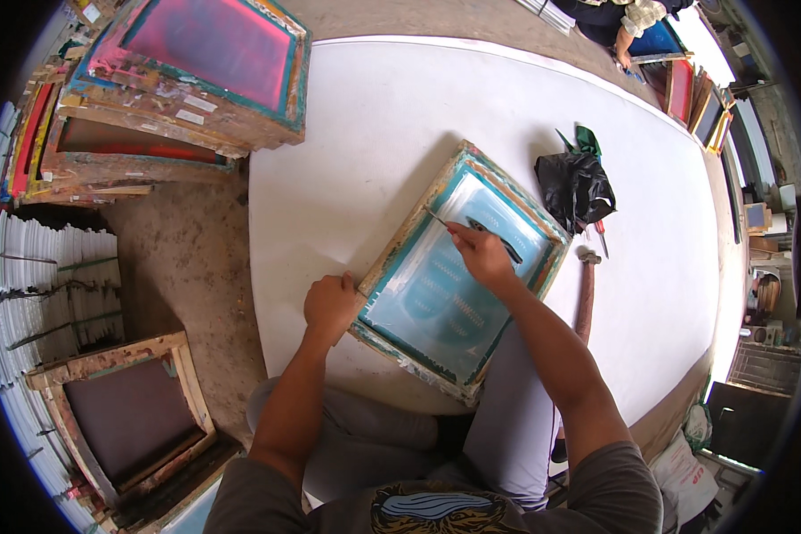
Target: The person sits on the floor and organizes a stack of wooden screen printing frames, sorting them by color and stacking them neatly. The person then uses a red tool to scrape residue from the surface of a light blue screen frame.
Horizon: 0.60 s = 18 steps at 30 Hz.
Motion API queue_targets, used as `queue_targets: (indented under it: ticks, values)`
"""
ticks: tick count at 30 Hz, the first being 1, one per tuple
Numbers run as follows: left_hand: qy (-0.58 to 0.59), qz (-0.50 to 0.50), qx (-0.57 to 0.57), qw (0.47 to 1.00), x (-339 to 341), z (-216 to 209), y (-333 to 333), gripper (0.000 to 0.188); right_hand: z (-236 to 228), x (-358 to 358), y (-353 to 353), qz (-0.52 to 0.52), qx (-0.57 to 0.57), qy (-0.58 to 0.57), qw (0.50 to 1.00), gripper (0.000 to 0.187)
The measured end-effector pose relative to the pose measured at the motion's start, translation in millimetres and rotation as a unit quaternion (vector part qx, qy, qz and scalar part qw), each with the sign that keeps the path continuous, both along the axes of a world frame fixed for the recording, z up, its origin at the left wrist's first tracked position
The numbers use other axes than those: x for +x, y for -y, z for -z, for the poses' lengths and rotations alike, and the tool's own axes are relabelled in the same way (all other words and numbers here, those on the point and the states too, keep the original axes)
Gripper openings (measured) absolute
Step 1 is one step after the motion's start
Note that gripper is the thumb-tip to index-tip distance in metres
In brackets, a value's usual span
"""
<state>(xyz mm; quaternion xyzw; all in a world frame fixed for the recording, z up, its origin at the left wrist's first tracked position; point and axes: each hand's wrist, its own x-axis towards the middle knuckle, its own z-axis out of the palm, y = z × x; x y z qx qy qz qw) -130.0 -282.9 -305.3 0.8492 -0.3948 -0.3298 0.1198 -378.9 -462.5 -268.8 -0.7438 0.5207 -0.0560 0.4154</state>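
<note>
A wooden silk-screen frame (414,218) with teal-stained mesh lies at a slant on the white tabletop, its near end by my legs. My left hand (331,307) is closed at the frame's left edge, gripping it. Over the mesh, my right hand (485,254) is closed round a slim pointed metal tool with black handles (511,249). The tool's thin tip reaches toward the frame's left inner edge. My fingers hide its middle, so its exact kind is unclear.
Right of the frame lie a crumpled black plastic bag (571,189), a red-handled screwdriver (602,237) and a wooden-handled hammer (586,298). Stacked screen frames (196,116) stand at far left. White bundles (53,267) and another frame (191,383) flank the left floor. Another person's hand (624,49) shows at far right.
</note>
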Motion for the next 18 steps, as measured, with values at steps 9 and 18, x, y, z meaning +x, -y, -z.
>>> queue_targets:
  ticks: [9, 18]
  values:
    - [0.001, 0.005, -0.015, 1.0, 1.9, 0.9, -0.9, 0.056, 16.0, -10.5, 11.1, 0.153, 0.287, 0.16, 0.932, 0.04]
    - [-0.02, 0.0, -0.002, 1.0, 5.1, 0.0, -1.4, 0.055, -8.9, -1.6, 10.4, 0.16, 0.281, 0.15, 0.934, 0.039]
